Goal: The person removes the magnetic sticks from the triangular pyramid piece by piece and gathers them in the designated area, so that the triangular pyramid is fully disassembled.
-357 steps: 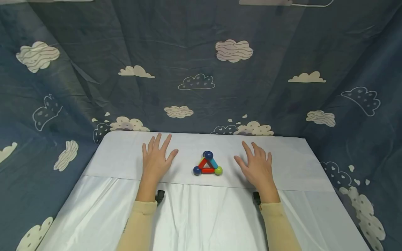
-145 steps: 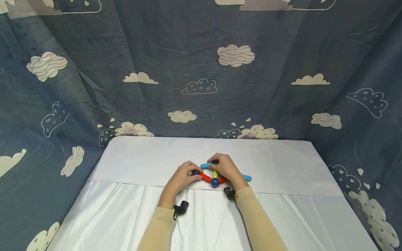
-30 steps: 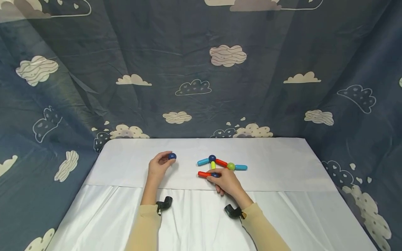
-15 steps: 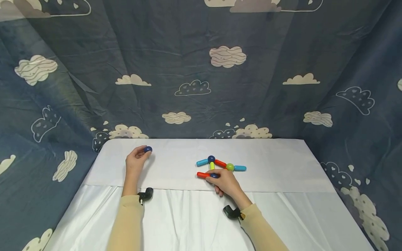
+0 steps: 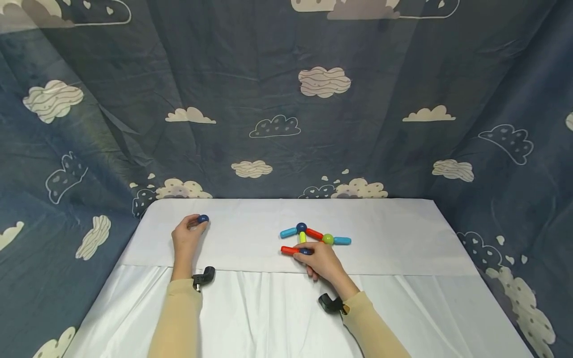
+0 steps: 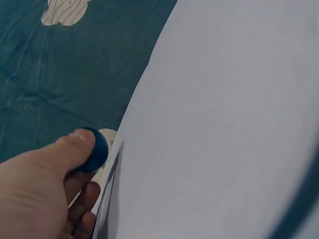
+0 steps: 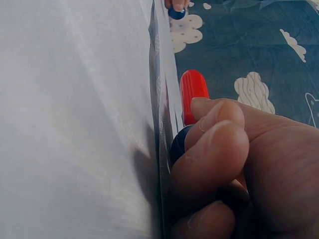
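Observation:
At the left of the table my left hand pinches a dark blue ball between thumb and fingers, apart from the other pieces. My right hand grips another dark blue ball, partly covered by the fingers, with a red stick pointing left from it. A yellow-green stick runs from there up to a third blue ball. That ball joins a light blue stick and a second red stick. Farther right come a green ball and another light blue stick.
The white-covered table ends at a dark cloud-patterned curtain behind and at both sides. A seam crosses the white cover in front of the pieces. Black wrist cameras sit at both sleeves.
The compact triangle of sticks and balls has been opened into a branching chain. My left hand has carried one blue ball left, away from it; my right hand has stayed in place this last second.

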The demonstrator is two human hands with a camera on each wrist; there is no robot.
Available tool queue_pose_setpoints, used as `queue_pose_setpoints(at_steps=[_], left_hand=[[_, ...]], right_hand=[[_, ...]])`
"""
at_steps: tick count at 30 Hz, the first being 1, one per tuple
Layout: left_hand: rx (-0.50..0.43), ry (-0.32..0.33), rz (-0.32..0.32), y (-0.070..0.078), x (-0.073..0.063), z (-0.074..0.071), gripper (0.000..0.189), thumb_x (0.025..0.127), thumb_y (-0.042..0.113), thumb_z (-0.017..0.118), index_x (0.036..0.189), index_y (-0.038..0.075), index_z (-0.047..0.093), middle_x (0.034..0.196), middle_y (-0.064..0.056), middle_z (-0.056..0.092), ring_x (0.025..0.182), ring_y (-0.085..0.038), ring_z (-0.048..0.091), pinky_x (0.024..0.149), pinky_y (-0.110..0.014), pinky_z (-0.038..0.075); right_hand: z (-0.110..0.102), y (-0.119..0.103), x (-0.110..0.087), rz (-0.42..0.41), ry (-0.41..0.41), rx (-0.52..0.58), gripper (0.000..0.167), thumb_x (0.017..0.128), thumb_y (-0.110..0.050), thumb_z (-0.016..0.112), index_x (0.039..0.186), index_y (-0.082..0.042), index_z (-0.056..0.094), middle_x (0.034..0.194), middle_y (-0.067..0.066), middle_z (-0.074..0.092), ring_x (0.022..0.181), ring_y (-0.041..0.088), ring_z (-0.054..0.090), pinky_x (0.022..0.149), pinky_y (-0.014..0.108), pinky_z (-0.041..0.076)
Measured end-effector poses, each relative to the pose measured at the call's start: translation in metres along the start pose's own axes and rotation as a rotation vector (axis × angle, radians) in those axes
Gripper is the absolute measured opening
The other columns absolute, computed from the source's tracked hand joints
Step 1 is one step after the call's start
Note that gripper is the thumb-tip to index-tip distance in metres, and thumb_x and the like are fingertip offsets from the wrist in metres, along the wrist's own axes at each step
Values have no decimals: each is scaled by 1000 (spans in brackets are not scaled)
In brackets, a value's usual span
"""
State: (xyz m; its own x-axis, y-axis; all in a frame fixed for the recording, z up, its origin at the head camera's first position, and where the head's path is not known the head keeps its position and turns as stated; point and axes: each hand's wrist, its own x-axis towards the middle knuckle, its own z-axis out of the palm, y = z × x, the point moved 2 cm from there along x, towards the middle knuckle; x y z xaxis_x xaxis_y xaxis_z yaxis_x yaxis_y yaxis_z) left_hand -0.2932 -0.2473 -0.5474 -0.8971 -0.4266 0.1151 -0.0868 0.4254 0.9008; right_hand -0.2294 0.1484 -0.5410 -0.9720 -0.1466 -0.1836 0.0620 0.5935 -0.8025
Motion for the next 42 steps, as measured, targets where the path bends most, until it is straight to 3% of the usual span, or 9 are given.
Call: queue_pose_setpoints(at_steps=[6,19,23,27,31,37,42], left_hand=[[90,-13,-7,0,-1,3,43,97,20,77,136,2,67,139,-25,68,139,-45,54,125,-58,31],[107,-14,-47,-1,-5,5,48,98,20,76,141,3,64,142,-25,66,142,-44,53,126,-57,32],[89,-19,-67,-2,-6,4,52,98,22,76,144,5,62,147,-23,63,145,-42,52,127,-56,31],[2,-1,-67,1,-6,0,57,97,23,78,148,6,59,152,-20,60,148,-38,51,128,-51,33],[-65,53,2,19,-6,-10,58,95,20,80,148,7,60,152,-20,60,148,-39,50,127,-49,35],[-131,151,166,67,-18,-27,55,93,18,83,144,11,65,148,-10,66,144,-29,55,127,-41,36],[-208,135,291,105,-40,-23,51,91,15,85,139,12,69,140,-4,72,134,-22,63,122,-36,40]], right_hand=[[0,0,-1,12,-1,9,33,96,-33,79,127,-22,76,53,1,57,40,13,52,43,26,49],[1,0,-3,11,0,5,33,96,-32,79,127,-21,76,52,1,57,39,13,51,42,26,49],[2,0,-3,18,-8,-2,34,97,-33,79,128,-21,76,53,1,57,39,13,51,42,26,49],[1,0,-2,28,-6,-4,34,97,-33,79,129,-21,76,53,1,57,39,13,52,42,25,48],[0,-1,0,20,13,-7,34,96,-33,79,128,-21,76,53,1,57,39,13,51,43,23,47],[0,-1,1,26,13,0,33,96,-32,79,127,-21,76,53,1,57,39,13,51,42,23,47],[1,-2,0,22,9,3,33,96,-32,79,128,-21,76,54,2,57,39,14,51,42,23,47]])
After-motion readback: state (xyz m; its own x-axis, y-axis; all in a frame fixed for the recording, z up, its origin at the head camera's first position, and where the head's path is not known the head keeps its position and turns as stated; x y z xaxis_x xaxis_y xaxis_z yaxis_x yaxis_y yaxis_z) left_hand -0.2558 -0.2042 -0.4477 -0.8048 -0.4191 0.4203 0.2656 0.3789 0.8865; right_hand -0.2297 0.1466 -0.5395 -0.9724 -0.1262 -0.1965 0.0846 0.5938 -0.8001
